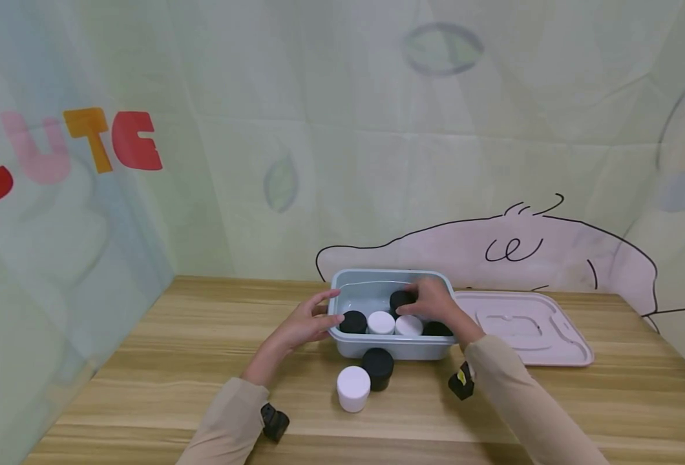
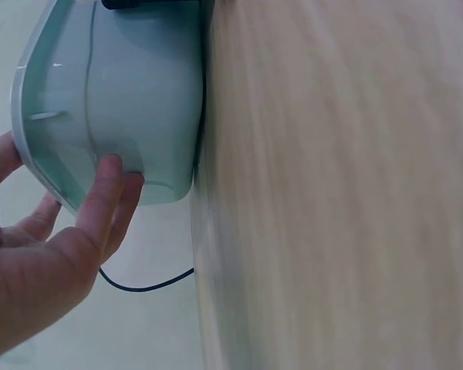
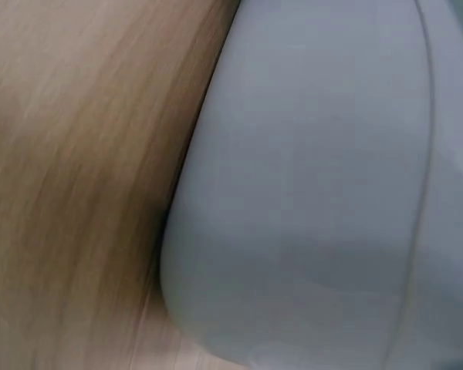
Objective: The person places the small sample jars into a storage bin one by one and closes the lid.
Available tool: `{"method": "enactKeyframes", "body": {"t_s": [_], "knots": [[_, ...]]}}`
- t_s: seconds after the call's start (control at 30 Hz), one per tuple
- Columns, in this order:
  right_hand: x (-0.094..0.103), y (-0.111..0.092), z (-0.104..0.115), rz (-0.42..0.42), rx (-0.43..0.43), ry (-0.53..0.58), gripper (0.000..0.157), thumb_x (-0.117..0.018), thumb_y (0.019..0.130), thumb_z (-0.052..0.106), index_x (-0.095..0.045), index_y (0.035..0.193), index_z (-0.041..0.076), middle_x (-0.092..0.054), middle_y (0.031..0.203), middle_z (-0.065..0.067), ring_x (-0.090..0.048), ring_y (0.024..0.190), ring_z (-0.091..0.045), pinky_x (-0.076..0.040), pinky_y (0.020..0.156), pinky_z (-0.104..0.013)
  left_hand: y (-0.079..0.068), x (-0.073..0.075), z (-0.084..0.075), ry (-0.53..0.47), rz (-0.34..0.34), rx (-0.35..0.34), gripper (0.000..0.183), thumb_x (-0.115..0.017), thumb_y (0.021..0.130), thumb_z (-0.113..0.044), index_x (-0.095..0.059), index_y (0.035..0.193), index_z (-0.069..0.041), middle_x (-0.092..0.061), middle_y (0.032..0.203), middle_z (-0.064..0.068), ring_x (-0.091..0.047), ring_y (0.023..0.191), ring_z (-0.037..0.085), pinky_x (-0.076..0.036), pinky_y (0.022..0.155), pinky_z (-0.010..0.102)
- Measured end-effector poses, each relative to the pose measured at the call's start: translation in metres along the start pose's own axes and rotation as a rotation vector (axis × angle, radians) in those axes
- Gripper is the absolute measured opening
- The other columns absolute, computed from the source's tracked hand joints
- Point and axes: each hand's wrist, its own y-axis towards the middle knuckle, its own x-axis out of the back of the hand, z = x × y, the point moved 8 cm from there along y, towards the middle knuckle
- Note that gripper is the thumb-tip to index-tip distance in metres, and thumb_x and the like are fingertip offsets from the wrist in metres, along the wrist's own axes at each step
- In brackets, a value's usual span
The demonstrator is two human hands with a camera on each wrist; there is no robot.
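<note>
A light blue plastic box [image 1: 397, 349] stands on the table with several small round jars inside. My left hand [image 1: 306, 324] holds the box's left end, with fingertips [image 2: 109, 166] on the outer wall in the left wrist view. Inside the box, my right hand [image 1: 432, 302] pinches a black jar [image 1: 401, 301] near the back. The front row has a black jar [image 1: 353, 322] on the left, a white jar [image 1: 380, 323], another white jar [image 1: 409, 325] and a black jar [image 1: 437, 329] on the right. The right wrist view shows only the box's outer wall [image 3: 293, 193] and wood.
In front of the box, a white jar [image 1: 353, 389] and a black jar [image 1: 379, 369] stand close together on the wooden table [image 1: 203, 361]. A pale pink lid [image 1: 563, 339] lies flat to the right of the box. Behind the table hangs a printed cloth [image 1: 348, 161].
</note>
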Motion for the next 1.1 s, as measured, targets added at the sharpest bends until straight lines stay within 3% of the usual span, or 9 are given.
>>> {"method": "enactKeyframes", "body": {"t_s": [0.17,0.4,0.57,0.73,0.9,1.1], "knots": [[-0.004,0.001,-0.003,0.044,-0.033,0.02,0.047,-0.075,0.072,0.022,-0.064,0.104,-0.01,-0.067,0.081,-0.011,-0.046,0.064,-0.014,-0.039,0.055,-0.023,-0.001,0.0,-0.001,0.004,-0.001,-0.002,0.056,-0.059,0.087,-0.008,-0.036,0.138,-0.007,-0.038,0.132,0.03,-0.052,0.109,0.034,-0.048,0.087,0.042],[-0.004,0.0,-0.004,0.069,-0.067,0.033,0.048,-0.074,0.073,0.024,-0.063,0.105,-0.01,-0.067,0.096,-0.018,-0.05,0.068,-0.015,-0.046,0.061,-0.027,-0.001,0.0,-0.001,0.015,0.003,0.005,0.055,-0.059,0.088,-0.01,-0.036,0.138,-0.009,-0.038,0.133,0.03,-0.052,0.11,0.034,-0.048,0.088,0.042],[-0.001,-0.002,-0.003,0.063,-0.074,0.081,0.048,-0.073,0.074,0.024,-0.062,0.106,-0.011,-0.064,0.104,-0.021,-0.06,0.086,-0.022,-0.051,0.075,-0.036,-0.001,0.0,-0.001,0.016,0.007,0.004,0.055,-0.059,0.088,-0.011,-0.036,0.138,-0.01,-0.037,0.134,0.029,-0.051,0.111,0.035,-0.048,0.088,0.042],[0.011,-0.01,0.003,0.031,-0.073,0.114,0.049,-0.071,0.077,0.023,-0.06,0.112,-0.009,-0.062,0.11,-0.021,-0.058,0.103,-0.031,-0.048,0.086,-0.042,-0.002,-0.001,-0.001,0.01,0.01,0.005,0.055,-0.059,0.088,-0.011,-0.036,0.138,-0.01,-0.036,0.134,0.03,-0.05,0.111,0.034,-0.048,0.088,0.042],[0.025,-0.024,0.012,0.012,-0.049,0.136,0.049,-0.068,0.08,0.024,-0.057,0.118,-0.005,-0.06,0.114,-0.021,-0.055,0.107,-0.032,-0.045,0.09,-0.045,-0.001,-0.001,-0.001,0.002,0.009,0.003,0.055,-0.059,0.088,-0.009,-0.036,0.138,-0.009,-0.036,0.134,0.03,-0.051,0.111,0.034,-0.048,0.088,0.041],[0.037,-0.045,0.026,-0.036,0.051,0.221,0.048,-0.069,0.08,0.021,-0.057,0.117,-0.007,-0.059,0.115,-0.022,-0.056,0.106,-0.032,-0.045,0.092,-0.044,0.0,-0.001,0.0,0.0,0.012,0.006,0.056,-0.059,0.088,-0.009,-0.035,0.138,-0.009,-0.034,0.135,0.031,-0.05,0.112,0.035,-0.048,0.088,0.041]]}}
